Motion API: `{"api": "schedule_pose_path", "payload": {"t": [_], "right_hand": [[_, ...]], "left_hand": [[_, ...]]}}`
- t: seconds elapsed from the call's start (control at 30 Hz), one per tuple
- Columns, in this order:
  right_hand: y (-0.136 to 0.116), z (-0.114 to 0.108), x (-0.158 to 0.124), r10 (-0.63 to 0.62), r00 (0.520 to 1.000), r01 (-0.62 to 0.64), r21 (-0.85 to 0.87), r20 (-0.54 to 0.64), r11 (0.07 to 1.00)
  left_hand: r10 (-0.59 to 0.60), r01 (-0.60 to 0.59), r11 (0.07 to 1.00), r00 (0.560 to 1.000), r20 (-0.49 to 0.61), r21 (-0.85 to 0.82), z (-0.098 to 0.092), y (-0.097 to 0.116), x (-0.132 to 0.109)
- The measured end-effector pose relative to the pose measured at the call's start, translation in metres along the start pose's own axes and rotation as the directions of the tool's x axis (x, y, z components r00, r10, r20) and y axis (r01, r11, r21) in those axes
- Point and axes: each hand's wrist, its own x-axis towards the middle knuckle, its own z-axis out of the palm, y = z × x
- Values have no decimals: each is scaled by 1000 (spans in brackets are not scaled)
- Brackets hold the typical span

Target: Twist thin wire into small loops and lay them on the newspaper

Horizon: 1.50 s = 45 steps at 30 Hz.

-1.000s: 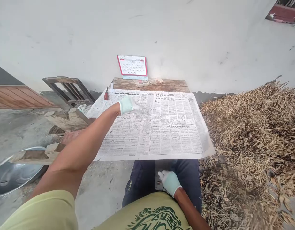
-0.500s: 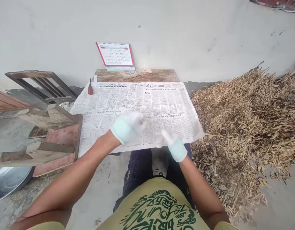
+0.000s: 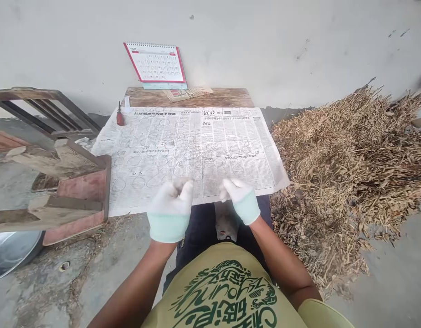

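soft, diffuse light falls evenly over the pale wall (image 3: 248, 50) and the newspaper (image 3: 156, 159), its source out of view. shade gathers between the trouser legs (image 3: 197, 228), and a dull glare sits on the metal basin (image 3: 15, 253). the left hand's (image 3: 169, 207) fingertips smear slightly; fine newsprint turns mushy. wide-angle stretching pulls at the chair (image 3: 43, 111) near the left edge.

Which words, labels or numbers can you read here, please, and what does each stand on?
"公正是法官的基本特质": newspaper, upper left.
"理论周刊": same newspaper, top, right of centre.
"公告": same newspaper, lower left.
"破": T-shirt, among stylised lettering I cannot fully read.
Too small or blurred to read surely: the newspaper's body text, the desk calendar's month and dates, and the trousers' marking.
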Motion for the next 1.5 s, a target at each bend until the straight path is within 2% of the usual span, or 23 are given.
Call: {"api": "schedule_pose_path", "payload": {"t": [0.03,0.07,0.13,0.2,0.33,0.43,0.5,0.6,0.67,0.73,0.8,0.93,1.03,1.17,1.3,1.43,1.5], "right_hand": [[0,0,-1,-8,1000,8,-3,-5,1000],[-1,1,-2,-12,1000,12,-6,-9,1000],[-2,3,-6,-15,1000,14,-16,-9,1000],[-3,6,-10,-26,1000,26,-38,9,999],[-2,12,-18,-49,997,53,-77,53,996],[3,15,-22,-42,996,51,-109,75,993],[7,14,-22,-25,994,41,-143,109,989],[14,9,-20,33,984,3,-206,174,978],[14,3,-16,37,990,-1,-257,134,966],[12,-4,-9,-21,998,37,-294,56,955],[6,-11,-2,-90,994,103,-327,56,939],[-5,-21,11,-117,948,241,-427,296,871],[-5,-25,15,-101,931,265,-458,351,849],[4,-24,17,-30,960,150,-419,280,895],[15,-19,16,35,973,50,-356,228,933],[23,-18,9,93,954,19,-367,285,930],[26,-17,4,113,936,29,-395,333,918]], "left_hand": [[-48,47,992,999,-10,-115,6,-4,-3],[-68,71,973,997,23,-218,14,-8,-6],[-28,88,913,988,152,-398,28,-12,-8],[27,103,824,975,220,-557,39,-15,-7],[43,131,631,978,203,-765,45,-13,-7],[94,109,577,976,199,-809,44,-11,-7],[82,91,594,981,174,-799,43,-12,-7],[38,94,673,986,160,-734,42,-15,-5],[29,99,749,983,182,-656,40,-17,-4],[47,96,826,970,238,-555,38,-18,-2],[80,88,882,940,331,-464,36,-20,-1],[90,129,922,846,526,-366,35,-23,2],[79,149,927,820,567,-345,32,-23,6],[79,144,925,833,547,-352,29,-25,13],[76,146,907,865,496,-395,26,-33,23],[65,137,880,914,401,-455,24,-40,35],[58,153,854,922,383,-498,25,-41,40]]}}
